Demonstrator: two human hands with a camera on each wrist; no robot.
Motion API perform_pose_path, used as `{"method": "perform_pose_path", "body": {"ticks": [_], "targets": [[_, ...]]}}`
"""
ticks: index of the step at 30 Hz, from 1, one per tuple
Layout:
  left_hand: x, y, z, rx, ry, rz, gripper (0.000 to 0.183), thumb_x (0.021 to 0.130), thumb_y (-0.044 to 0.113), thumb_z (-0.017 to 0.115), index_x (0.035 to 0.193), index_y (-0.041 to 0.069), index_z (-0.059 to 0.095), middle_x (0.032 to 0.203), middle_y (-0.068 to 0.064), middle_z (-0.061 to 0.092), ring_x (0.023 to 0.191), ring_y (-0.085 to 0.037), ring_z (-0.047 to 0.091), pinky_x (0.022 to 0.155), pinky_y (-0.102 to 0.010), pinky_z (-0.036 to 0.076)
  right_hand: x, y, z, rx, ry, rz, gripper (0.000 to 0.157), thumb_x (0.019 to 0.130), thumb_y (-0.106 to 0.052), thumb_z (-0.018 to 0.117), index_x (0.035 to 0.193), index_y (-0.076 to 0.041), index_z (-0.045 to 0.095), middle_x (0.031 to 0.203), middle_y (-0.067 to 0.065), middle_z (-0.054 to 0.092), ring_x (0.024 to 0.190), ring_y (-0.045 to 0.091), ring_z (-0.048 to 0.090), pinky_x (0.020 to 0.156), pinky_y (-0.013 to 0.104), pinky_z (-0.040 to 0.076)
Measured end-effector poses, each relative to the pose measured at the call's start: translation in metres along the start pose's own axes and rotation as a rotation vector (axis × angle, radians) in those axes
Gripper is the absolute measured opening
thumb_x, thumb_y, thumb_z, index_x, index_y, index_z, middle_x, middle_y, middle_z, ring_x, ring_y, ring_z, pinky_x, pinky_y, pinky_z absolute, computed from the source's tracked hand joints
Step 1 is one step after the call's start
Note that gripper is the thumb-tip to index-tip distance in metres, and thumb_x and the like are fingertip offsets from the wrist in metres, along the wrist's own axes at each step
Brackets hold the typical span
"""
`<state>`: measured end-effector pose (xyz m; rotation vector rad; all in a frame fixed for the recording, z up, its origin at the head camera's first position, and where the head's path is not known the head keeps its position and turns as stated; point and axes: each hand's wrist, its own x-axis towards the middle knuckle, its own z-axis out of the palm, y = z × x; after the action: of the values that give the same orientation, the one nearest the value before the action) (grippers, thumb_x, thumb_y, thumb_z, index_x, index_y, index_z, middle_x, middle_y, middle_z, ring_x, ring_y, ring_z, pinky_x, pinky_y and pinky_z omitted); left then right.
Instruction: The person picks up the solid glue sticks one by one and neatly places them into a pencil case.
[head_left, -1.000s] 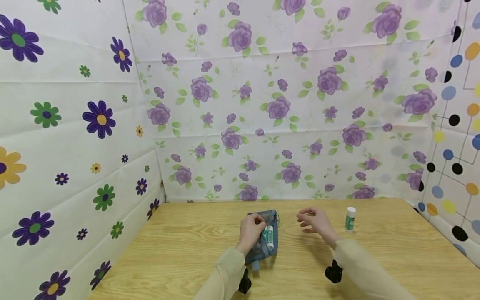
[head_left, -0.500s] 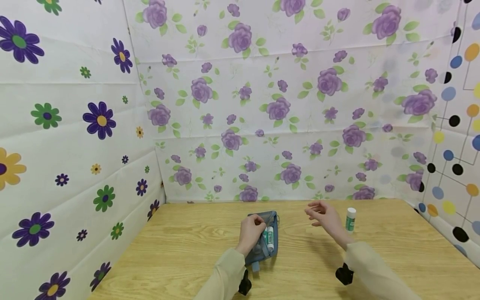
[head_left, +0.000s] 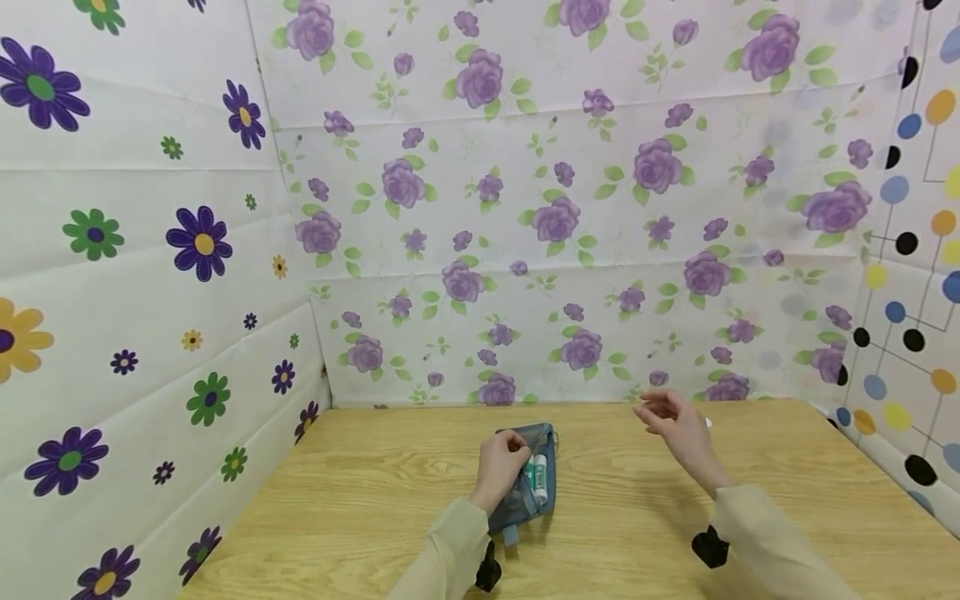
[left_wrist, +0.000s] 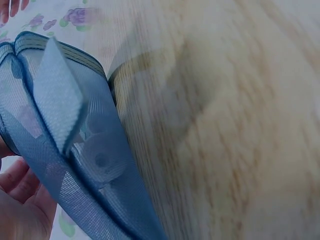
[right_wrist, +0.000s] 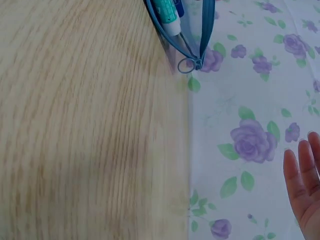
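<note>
A blue mesh zip pouch (head_left: 552, 483) lies on the table, its mouth held apart. My left hand (head_left: 502, 467) pinches the pouch's left edge. Inside, a green-and-white glue stick (head_left: 541, 479) shows beside another green item; the right wrist view catches the glue stick (right_wrist: 168, 14) through the opening. Away to the right, my right hand (head_left: 684, 433) is raised over the table with loosely bent fingers and nothing in them. Behind it a second glue stick (head_left: 708, 423) stands upright, hidden except for a bit of its white cap.
The wooden table (head_left: 375, 492) runs back to a wall sheet (head_left: 517, 333) with purple roses. Flowered and dotted sheets close off the left and right sides. A small fabric tab (head_left: 512, 534) sticks out of the pouch's near end.
My right hand has moved right and away from the pouch, now covering most of the standing glue stick. My left hand and the pouch have stayed put.
</note>
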<state>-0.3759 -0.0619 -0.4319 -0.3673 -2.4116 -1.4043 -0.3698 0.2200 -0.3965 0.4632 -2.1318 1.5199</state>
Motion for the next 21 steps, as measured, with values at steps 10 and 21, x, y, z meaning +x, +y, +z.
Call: {"method": "perform_pose_path", "body": {"ticks": [10, 21], "targets": [[0.001, -0.003, 0.002, 0.012, 0.013, -0.011, 0.007, 0.081, 0.003, 0.06, 0.075, 0.007, 0.061, 0.065, 0.003, 0.051, 0.054, -0.011, 0.045, 0.05, -0.026, 0.039, 0.001, 0.006, -0.021, -0.138, 0.148, -0.135, 0.027, 0.087, -0.019, 0.061, 0.109, -0.005, 0.055, 0.094, 0.007, 0.058, 0.082, 0.011, 0.055, 0.069, 0.018, 0.044], [0.0, -0.001, 0.001, -0.005, 0.011, -0.008, 0.007, 0.081, 0.003, 0.06, 0.076, 0.007, 0.062, 0.064, 0.003, 0.052, 0.053, -0.011, 0.045, 0.05, -0.027, 0.039, 0.002, 0.015, -0.04, -0.198, 0.33, -0.077, 0.041, 0.085, -0.02, 0.064, 0.119, 0.0, 0.05, 0.11, 0.011, 0.053, 0.099, 0.017, 0.045, 0.086, 0.032, 0.035]]}}
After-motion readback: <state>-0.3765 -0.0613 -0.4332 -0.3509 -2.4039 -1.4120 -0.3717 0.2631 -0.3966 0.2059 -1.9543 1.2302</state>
